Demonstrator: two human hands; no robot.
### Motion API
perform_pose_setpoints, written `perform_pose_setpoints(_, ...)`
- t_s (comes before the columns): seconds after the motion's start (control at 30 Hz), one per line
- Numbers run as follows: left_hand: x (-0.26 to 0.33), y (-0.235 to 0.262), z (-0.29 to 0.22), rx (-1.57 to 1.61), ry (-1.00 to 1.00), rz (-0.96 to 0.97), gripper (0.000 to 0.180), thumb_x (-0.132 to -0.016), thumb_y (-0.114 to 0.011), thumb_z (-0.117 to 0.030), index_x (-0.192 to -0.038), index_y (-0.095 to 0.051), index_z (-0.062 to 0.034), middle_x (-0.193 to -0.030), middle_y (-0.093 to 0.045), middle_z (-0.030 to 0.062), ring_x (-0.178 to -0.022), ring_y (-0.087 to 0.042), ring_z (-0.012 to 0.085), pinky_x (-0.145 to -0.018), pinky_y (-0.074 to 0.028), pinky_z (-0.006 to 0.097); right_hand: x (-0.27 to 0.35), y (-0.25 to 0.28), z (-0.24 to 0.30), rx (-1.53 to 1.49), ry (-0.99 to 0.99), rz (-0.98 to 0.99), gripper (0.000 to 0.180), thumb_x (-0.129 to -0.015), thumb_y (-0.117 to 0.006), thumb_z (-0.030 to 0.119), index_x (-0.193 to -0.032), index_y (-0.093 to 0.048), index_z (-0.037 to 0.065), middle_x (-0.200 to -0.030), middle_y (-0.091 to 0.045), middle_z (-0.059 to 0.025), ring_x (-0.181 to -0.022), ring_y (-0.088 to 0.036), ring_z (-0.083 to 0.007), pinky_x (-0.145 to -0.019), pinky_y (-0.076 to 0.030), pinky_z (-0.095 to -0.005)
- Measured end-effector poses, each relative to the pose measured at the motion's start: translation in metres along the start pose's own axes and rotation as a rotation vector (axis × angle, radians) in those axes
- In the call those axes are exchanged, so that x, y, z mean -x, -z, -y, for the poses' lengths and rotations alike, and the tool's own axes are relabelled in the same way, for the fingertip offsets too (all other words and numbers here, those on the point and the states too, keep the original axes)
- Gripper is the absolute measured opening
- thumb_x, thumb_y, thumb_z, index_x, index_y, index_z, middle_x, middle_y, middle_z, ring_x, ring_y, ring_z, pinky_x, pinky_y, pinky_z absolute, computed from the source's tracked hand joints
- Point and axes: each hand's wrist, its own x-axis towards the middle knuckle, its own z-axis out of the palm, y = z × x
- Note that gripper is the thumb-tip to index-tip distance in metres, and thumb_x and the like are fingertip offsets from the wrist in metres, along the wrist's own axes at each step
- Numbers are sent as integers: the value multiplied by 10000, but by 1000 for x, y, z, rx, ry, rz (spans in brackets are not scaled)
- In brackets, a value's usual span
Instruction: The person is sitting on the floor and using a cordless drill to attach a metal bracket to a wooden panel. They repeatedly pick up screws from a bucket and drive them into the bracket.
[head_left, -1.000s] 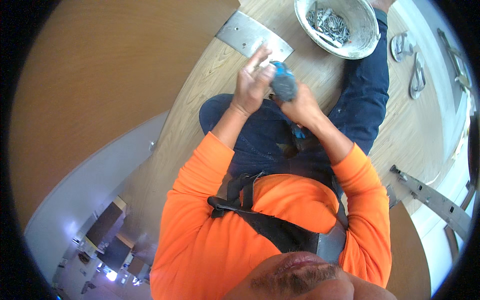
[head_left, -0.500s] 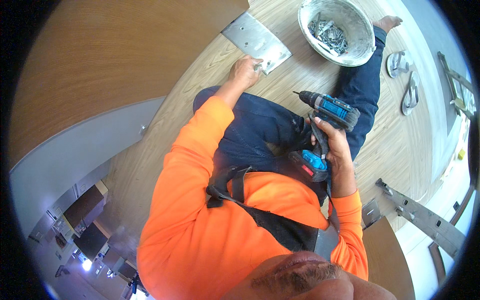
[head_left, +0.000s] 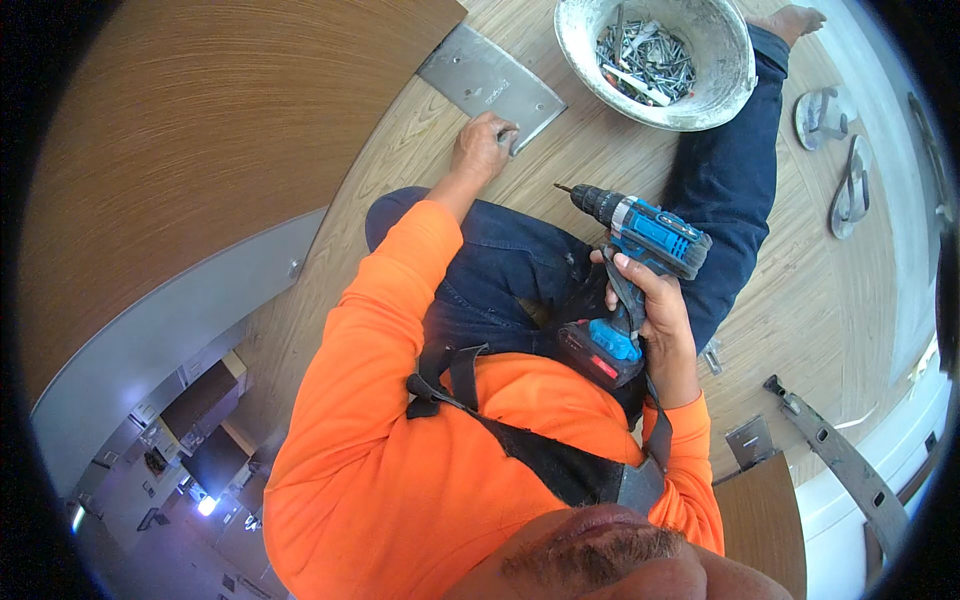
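My right hand (head_left: 655,300) is wrapped around the grip of a blue and black cordless drill (head_left: 655,235), held above my lap. The drill's bit points left, and a dark strap hangs by its grip. My left hand (head_left: 483,148) is closed, fingers curled, at the near edge of a flat metal plate (head_left: 490,80) on the wood-look floor. Something small and dark may be between its fingertips, but I cannot make it out. Beyond the drill stands a stained white bucket (head_left: 718,65) with many loose screws (head_left: 655,60) and a white stick-like piece inside.
A large brown wood panel (head_left: 220,130) with a grey edge (head_left: 170,310) rises at the left, meeting the plate. Two flip-flops (head_left: 850,190) lie at the right, past my outstretched leg. A metal ladder (head_left: 845,465) and another metal plate (head_left: 750,440) are at lower right.
The view has shifted a little. My left hand has drawn back slightly from the plate's surface to its edge, its fingers more curled. The drill stays in my right hand.
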Motion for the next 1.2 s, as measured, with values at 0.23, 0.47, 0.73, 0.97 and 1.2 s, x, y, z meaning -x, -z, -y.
perform_pose_setpoints(0.23,-17,14,0,185,368,115,461,-756,-862,-405,-1001,-789,-21,-940,-763,133,-869,-720,227,-808,-551,339,0,1,1,-9,19,4,388,-906,-711,133,-1246,-597,-17,-1027,-730,-160,-560,-632,-164,-487,-520,-276)
perform_pose_setpoints(0.47,-24,16,-7,133,429,162,523,-706,-894,-446,-977,-781,-13,-904,-755,101,-830,-708,204,-779,-550,335,-3,-4,2,47,-2,-43,405,-893,-724,133,-1248,-590,-10,-1039,-727,-180,-556,-636,-173,-489,-527,-277)
perform_pose_setpoints(0.73,-24,19,-6,171,445,219,430,-700,-886,-440,-955,-786,-108,-888,-740,46,-843,-690,178,-786,-540,323,-5,-15,1,99,-15,-109,382,-892,-726,133,-1221,-600,-16,-1051,-723,-200,-554,-637,-180,-496,-534,-279)
perform_pose_setpoints(0.97,-22,15,-2,160,393,198,463,-692,-863,-473,-973,-781,-115,-907,-747,54,-877,-705,220,-827,-547,355,-8,-22,0,128,-36,-149,349,-893,-725,146,-1168,-622,-41,-1058,-724,-206,-558,-639,-177,-510,-535,-281)
perform_pose_setpoints(1.2,-21,28,0,201,341,269,438,-676,-900,-366,-1012,-776,-114,-981,-754,52,-910,-707,208,-841,-552,345,-10,-21,0,160,-9,-138,364,-903,-711,154,-1190,-607,-45,-1053,-724,-206,-552,-637,-170,-505,-536,-279)
